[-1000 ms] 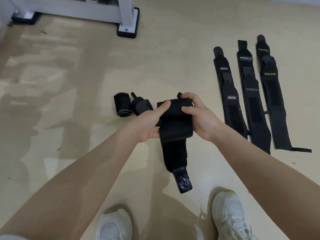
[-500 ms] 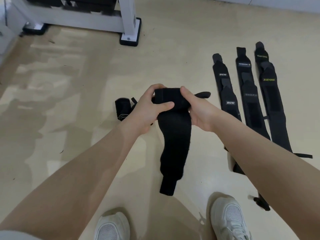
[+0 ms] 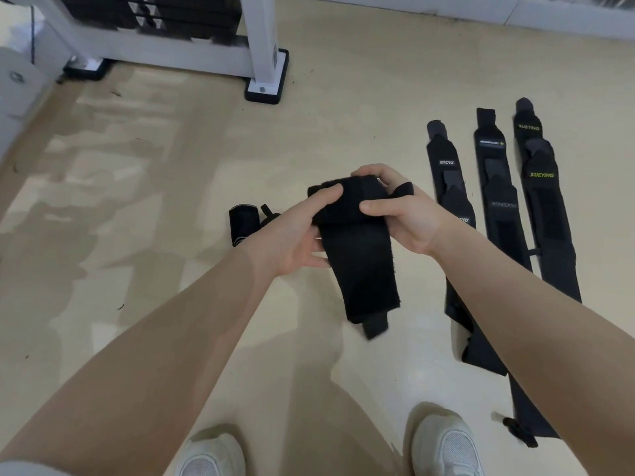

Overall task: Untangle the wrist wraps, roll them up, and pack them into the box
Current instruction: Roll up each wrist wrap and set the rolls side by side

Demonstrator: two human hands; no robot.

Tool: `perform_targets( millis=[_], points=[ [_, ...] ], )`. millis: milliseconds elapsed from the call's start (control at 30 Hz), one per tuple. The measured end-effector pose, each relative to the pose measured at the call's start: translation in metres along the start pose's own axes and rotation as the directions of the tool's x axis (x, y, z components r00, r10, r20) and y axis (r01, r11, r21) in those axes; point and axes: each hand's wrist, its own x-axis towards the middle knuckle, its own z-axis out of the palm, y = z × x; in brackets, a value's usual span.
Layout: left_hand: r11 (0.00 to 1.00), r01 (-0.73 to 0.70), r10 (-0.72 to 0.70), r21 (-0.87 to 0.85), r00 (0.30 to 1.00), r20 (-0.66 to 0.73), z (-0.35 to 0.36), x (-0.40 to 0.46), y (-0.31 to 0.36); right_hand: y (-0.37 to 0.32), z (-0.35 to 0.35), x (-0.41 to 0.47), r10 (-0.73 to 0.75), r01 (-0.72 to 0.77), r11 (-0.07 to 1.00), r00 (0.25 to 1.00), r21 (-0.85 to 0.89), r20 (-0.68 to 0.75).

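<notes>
While the left hand (image 3: pixel 292 235) and the right hand (image 3: pixel 398 214) are both gripping the rolled top of a black wrist wrap (image 3: pixel 357 255) in the air above the middle of the floor (image 3: pixel 171 201), the unrolled tail is hanging down limp toward the person's white shoes (image 3: pixel 446 448). The left thumb is pressing across the front of the roll and the right thumb and fingers are clamping its other end, so both hands are curling tight on the fabric. The wrap is looking soft, light and floppy, with a fuzzy face that is probably offering good friction; it is likely springing open if the pinch loosens, so the best hold is at the two ends of the roll, keeping tension on the tail. A finished roll (image 3: pixel 242 225) is lying on the floor just behind the left hand, partly hidden by it. Three flat wraps (image 3: pixel 498 207) are lying side by side toward the right edge of the floor. No box is showing.
</notes>
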Motion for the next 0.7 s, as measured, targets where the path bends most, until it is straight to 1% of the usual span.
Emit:
perform_targets(
  millis=[67, 133, 200, 233, 300, 333, 433, 533, 667, 700],
  points=[
    [0.997, -0.071, 0.070, -0.035, 0.997, -0.033, 0.006, 0.006, -0.002, -0.001, -0.006, -0.003, 0.002, -0.002, 1.000, 1.000, 0.010, -0.013],
    [0.984, -0.156, 0.149, -0.084, 0.985, -0.081, 0.013, 0.011, -0.003, 0.001, -0.008, -0.004, 0.005, -0.002, 0.999, 0.998, 0.044, -0.068],
    [0.962, -0.234, 0.218, -0.139, 0.968, -0.125, 0.017, 0.014, -0.002, 0.005, -0.008, -0.004, 0.081, -0.073, 0.995, 0.990, 0.072, -0.119],
    [0.951, -0.275, 0.257, -0.138, 0.957, -0.136, 0.017, 0.015, -0.001, 0.009, -0.007, -0.005, 0.143, -0.136, 0.988, 0.984, 0.074, -0.107],
    [0.937, -0.341, 0.327, -0.073, 0.932, -0.154, 0.017, 0.013, -0.001, 0.014, -0.003, -0.006, 0.250, -0.245, 0.966, 0.967, 0.078, -0.050],
    [0.929, -0.368, 0.360, -0.023, 0.919, -0.160, 0.018, 0.012, -0.002, 0.015, 0.000, -0.006, 0.272, -0.267, 0.959, 0.961, 0.098, -0.044],
    [0.875, -0.464, 0.481, 0.134, 0.863, -0.156, 0.019, 0.012, -0.011, 0.012, 0.006, -0.004, 0.309, -0.294, 0.946, 0.946, 0.140, -0.102],
    [0.778, -0.532, 0.596, 0.333, 0.793, -0.125, 0.018, 0.011, -0.017, 0.010, 0.011, -0.003, 0.346, -0.322, 0.931, 0.928, 0.172, -0.136],
    [0.711, -0.556, 0.647, 0.430, 0.757, -0.091, 0.013, 0.008, -0.017, 0.010, 0.017, -0.002, 0.361, -0.328, 0.925, 0.916, 0.192, -0.175],
    [0.693, -0.551, 0.649, 0.464, 0.757, -0.070, 0.013, 0.008, -0.016, 0.011, 0.017, -0.001, 0.360, -0.324, 0.926, 0.913, 0.196, -0.191]
  ],
)
